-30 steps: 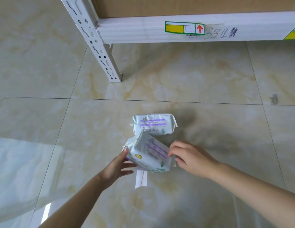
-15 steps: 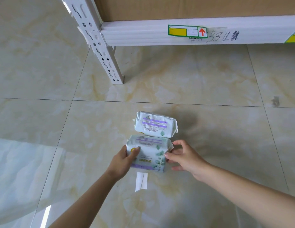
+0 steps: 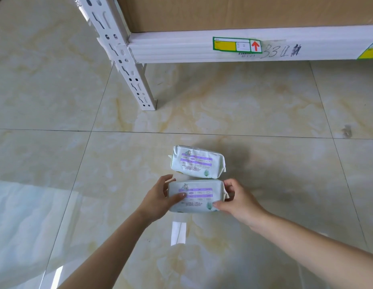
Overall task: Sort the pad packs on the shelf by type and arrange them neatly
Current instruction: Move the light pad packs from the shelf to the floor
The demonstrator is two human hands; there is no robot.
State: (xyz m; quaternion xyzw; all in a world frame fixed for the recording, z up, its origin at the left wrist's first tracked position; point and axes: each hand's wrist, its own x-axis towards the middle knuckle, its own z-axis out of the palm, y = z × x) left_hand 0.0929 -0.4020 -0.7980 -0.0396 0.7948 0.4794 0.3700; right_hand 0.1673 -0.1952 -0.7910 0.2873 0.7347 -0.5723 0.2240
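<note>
The slotted white shelf post point(image 3: 127, 59) stands at about 11 o'clock, its top cut off by the frame edge. Lower down, the left hand point(image 3: 158, 199) grips the left end of the near pad pack point(image 3: 197, 196): thumb laid across the printed top face, fingers curled round the far end, so the grip is pinched on the pack. Whether that pack rests on the tile floor point(image 3: 56, 163) or is raised just off it is hard to judge. At 12 o'clock from it, just beside but seemingly not touching, lies a second pad pack point(image 3: 198, 161) of the same pale green and purple print; the small text on both is unreadable. The right hand point(image 3: 237, 200) pinches the near pack's right end, covering its crimped seam. Up at 1 o'clock, the white shelf beam point(image 3: 181, 49) carries a green and yellow label point(image 3: 236, 45) with a red arrow and handwritten marks I cannot fully read. A cardboard box point(image 3: 223, 11) on the beam is cropped at the top.
</note>
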